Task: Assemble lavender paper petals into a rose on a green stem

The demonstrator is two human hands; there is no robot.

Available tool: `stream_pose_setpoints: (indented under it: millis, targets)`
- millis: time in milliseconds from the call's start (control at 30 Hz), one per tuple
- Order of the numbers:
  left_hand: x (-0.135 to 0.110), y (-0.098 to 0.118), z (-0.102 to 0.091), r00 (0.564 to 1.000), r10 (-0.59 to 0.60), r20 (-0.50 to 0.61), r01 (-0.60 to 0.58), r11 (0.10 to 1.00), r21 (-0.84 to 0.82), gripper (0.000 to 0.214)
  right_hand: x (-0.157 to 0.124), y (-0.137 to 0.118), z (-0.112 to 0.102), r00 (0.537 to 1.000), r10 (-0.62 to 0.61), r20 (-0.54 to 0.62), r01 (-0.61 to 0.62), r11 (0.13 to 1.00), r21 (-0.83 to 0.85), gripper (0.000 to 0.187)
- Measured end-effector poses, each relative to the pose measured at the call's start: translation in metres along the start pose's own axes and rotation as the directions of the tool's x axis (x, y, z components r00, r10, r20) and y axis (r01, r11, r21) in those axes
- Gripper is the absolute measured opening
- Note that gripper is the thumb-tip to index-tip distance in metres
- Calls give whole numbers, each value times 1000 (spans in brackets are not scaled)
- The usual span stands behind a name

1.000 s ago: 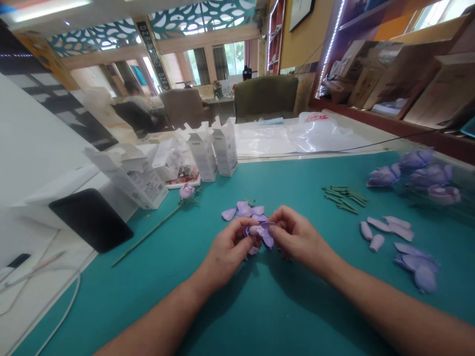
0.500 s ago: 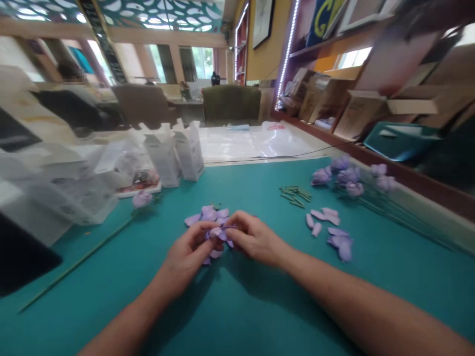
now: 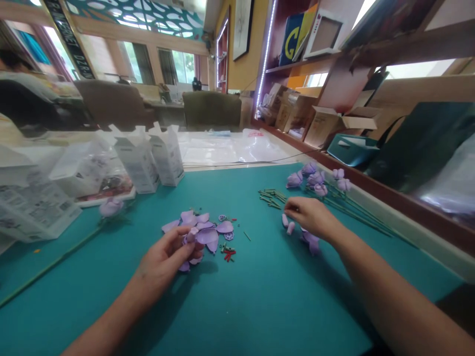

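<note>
My left hand point(image 3: 163, 259) pinches a partly built purple flower point(image 3: 198, 238) just above the teal mat point(image 3: 260, 296). Loose purple petals point(image 3: 193, 218) lie right behind it, with small red and green bits point(image 3: 229, 253) beside them. My right hand point(image 3: 311, 216) has reached to the right and rests, fingers curled, over a small heap of purple petals point(image 3: 309, 239); two rolled petals point(image 3: 287, 223) lie at its fingertips. I cannot see whether it holds one.
Finished purple flowers on long stems point(image 3: 319, 185) lie at the right by a wooden ledge. Short green stem pieces point(image 3: 270, 196) lie beyond my right hand. White cartons point(image 3: 152, 158) stand at the back left, and one stemmed flower point(image 3: 109, 207) lies near them.
My right hand let go of the flower and moved right to the petal heap. My left hand keeps the flower. The camera has turned to the right.
</note>
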State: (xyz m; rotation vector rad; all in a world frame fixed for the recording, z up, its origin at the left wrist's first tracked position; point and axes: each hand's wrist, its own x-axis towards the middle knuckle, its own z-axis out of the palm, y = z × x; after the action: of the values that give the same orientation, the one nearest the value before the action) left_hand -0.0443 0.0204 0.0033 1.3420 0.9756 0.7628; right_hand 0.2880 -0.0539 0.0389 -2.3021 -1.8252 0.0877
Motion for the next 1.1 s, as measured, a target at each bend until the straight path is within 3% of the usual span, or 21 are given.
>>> stream_pose_setpoints:
  millis: [133,267,533,800,1100]
  targets:
    - [0,2,2,999,-30,22,30,999,11,56,-6,50,2,989,117,85,-110,990,-90,11]
    - [1,0,0,999,-42,10,42,999,19,57,-6,69,9,971,157,181,-140,985,-103,13]
    - [2,-2,-4,997,-65,45,62,996,64,59,-1,76,20,942,186,279,-167,982,-92,11]
    - [-4,3,5,999,-50,14,49,997,61,51,4,82,29,938,188,293,-165,981,-101,10]
    - [-7,3,8,1000,-18,2,18,998,67,55,-3,80,22,956,133,264,-133,991,-18,4]
